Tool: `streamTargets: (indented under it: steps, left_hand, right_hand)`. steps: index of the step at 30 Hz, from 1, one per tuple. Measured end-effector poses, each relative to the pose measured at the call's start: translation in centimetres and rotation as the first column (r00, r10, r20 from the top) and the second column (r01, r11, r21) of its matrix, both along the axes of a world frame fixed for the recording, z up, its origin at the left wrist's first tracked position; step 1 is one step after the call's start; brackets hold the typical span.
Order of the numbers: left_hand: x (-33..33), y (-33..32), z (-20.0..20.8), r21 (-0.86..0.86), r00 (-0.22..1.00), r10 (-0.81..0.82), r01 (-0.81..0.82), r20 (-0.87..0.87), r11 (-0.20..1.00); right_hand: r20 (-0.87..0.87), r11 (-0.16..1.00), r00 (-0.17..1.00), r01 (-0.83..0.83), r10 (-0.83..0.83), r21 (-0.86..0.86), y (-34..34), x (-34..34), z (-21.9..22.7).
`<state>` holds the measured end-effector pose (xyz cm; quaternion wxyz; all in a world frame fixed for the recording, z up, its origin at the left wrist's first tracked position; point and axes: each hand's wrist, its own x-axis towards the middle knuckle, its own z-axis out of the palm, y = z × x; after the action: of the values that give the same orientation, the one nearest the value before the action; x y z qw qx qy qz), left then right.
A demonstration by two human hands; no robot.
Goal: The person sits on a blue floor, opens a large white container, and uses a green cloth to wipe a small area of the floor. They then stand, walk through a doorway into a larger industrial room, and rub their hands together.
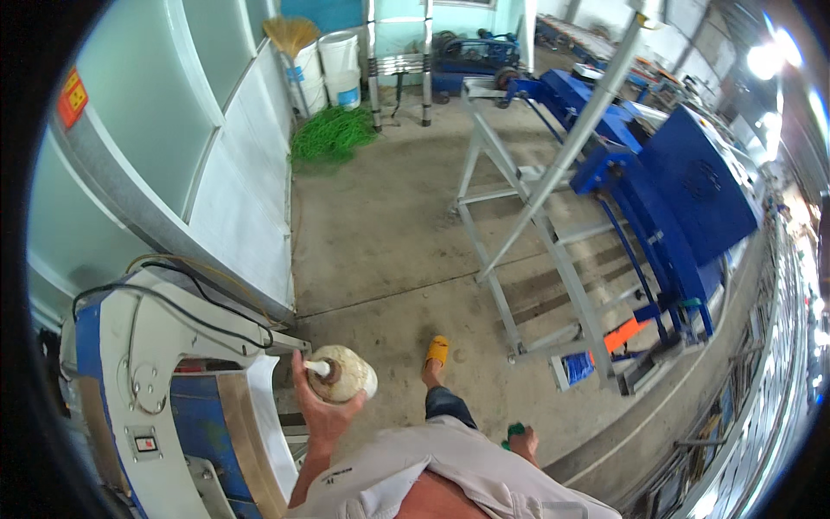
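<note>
A white squeeze bottle (344,374) with a pointed nozzle and a brown-stained, yellowed top is in my left hand (325,413), whose thumb and fingers wrap around its side. It is held at waist height, just right of the white-and-blue machine (192,324). By my right side, my right hand (525,444) hangs low, its fingers closed around a small dark green object (516,430). The kind of that object is hidden by the hand and its small size. A foot in a yellow shoe (437,349) is on the concrete floor (380,233) ahead.
To the right stands a blue machine (666,199) on a grey metal frame (527,221), with a blue packet (577,368) at its base. Frosted panels (156,95) line the left. Farther off are a ladder (426,65), white buckets (340,56), a broom (292,35) and green netting (331,137).
</note>
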<state>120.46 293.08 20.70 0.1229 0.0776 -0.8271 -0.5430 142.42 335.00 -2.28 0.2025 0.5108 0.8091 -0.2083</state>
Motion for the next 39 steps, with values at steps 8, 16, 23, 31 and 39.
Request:
streamTargets:
  steps: [8,16,23,31,39]
  left_hand:
    - [-22.2,1.9,1.4,0.062,0.971,0.239,-0.238,-0.012,0.969]
    - [-45.2,-3.2,-5.4,0.064,0.970,0.219,-0.213,-0.102,0.975]
    - [-69.4,-7.7,-5.0,-0.042,0.997,-0.039,0.037,-0.065,0.998]
    - [-91.5,-5.9,-6.9,-0.118,0.997,-0.070,0.064,-0.041,0.991]
    - [-110.4,0.1,-5.2,0.005,0.993,0.081,-0.080,-0.082,0.997]
  right_hand:
    - [-0.289,0.920,0.878,-0.390,0.382,0.032,2.7,-45.3,-6.0]
    - [-0.566,0.874,0.698,-0.477,0.439,0.091,-4.8,-77.1,-0.7]
    - [-0.207,0.972,0.950,-0.229,0.234,0.046,-4.2,-78.3,-3.7]
    - [-0.051,0.976,0.980,-0.184,0.191,0.114,-5.0,-90.8,-8.7]
    - [-0.423,0.936,0.869,-0.333,0.256,-0.116,-5.5,-128.3,-5.7]
